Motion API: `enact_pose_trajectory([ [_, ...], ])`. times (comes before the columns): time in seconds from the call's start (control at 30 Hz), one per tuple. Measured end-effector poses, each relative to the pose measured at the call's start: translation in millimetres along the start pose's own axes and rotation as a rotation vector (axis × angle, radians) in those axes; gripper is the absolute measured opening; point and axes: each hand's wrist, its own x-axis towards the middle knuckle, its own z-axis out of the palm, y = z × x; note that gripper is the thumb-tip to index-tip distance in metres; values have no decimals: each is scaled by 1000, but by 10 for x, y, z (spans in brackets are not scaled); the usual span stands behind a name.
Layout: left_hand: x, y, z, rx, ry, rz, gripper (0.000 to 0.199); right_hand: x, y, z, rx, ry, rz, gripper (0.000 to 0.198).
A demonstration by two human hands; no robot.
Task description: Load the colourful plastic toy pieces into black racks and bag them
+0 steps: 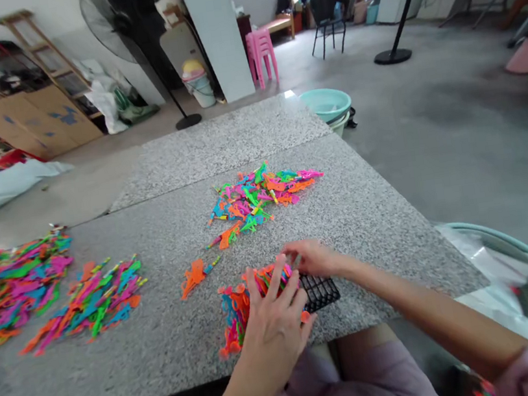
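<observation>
My left hand (277, 317) lies palm down with its fingers spread over a row of small plastic pieces (231, 317) in orange, blue and pink, many with round orange ends. A black plastic rack (321, 291) with a grid of slots sticks out from under the pieces on the right. At the rack's far side, my right hand (310, 258) has its fingers bent together, and what they hold is hidden. Just beyond my left hand lies an orange toy gun (194, 276) with a blue stick at its end. A loose heap of bright toy guns (258, 195) lies farther back.
To the left on the speckled stone table (178, 354) are a bundle of coloured pieces (103, 296) and a larger pile (7, 293). A big tub with plastic bags (525, 279) stands by the right edge. Teal basins (327, 104) stand at the far corner.
</observation>
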Motion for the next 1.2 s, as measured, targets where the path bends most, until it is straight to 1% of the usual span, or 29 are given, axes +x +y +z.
enact_pose_trajectory([
  [0.03,-4,0,6,1,-6,-1,20,186,22,-64,-52,53,17,34],
  [0.07,-10,-2,11,3,-8,-3,20,392,30,-104,-119,139,54,36],
  [0.13,-25,-9,25,5,-8,-13,21,781,14,-99,-211,254,124,42],
  [0.2,-43,-21,43,1,0,-25,24,1014,6,-23,-205,250,161,37],
  [0.23,-52,-28,53,-5,2,-26,25,1041,28,8,-177,236,167,30],
  [0.3,-63,-39,72,-18,9,-25,25,914,156,-22,-100,252,155,19],
  [0.33,-64,-42,79,-25,9,-21,25,781,260,-104,-63,282,154,17],
  [0.37,-61,-44,85,-31,9,-16,24,621,381,-232,-24,314,154,17],
  [0.43,-47,-48,92,-42,13,-7,22,289,638,-587,13,354,204,21],
  [0.47,-39,-50,93,-48,21,-6,22,140,756,-781,18,344,234,24],
  [0.53,-25,-54,93,-59,44,-10,22,-90,943,-1104,-16,260,301,25],
  [0.6,-18,-59,86,-64,55,-12,20,-218,1049,-1262,-157,212,336,26],
  [0.67,-14,-63,74,-59,52,-9,19,-246,1067,-1232,-370,276,339,26],
  [0.73,-8,-63,59,-49,37,-4,20,-183,988,-1059,-538,360,322,25],
  [0.77,-4,-62,50,-43,29,-5,20,-125,916,-942,-607,351,299,25],
  [0.87,7,-56,28,-19,4,-17,20,73,639,-600,-779,182,152,23],
  [0.93,8,-54,20,0,-7,-21,21,124,505,-465,-833,86,53,21],
  [0.97,5,-55,19,6,-9,-18,22,96,480,-437,-839,49,-1,22],
  [1.03,-1,-55,22,12,-7,-11,24,-82,524,-455,-845,-17,-136,23],
  [1.1,-2,-52,26,7,1,-7,25,-372,648,-536,-835,-41,-274,22],
  [1.13,1,-48,26,3,5,-8,24,-524,713,-584,-809,-26,-320,22],
  [1.17,5,-44,24,-1,6,-10,22,-659,768,-627,-767,5,-337,22],
  [1.2,11,-40,21,-3,6,-13,20,-761,805,-660,-719,48,-325,23],
])
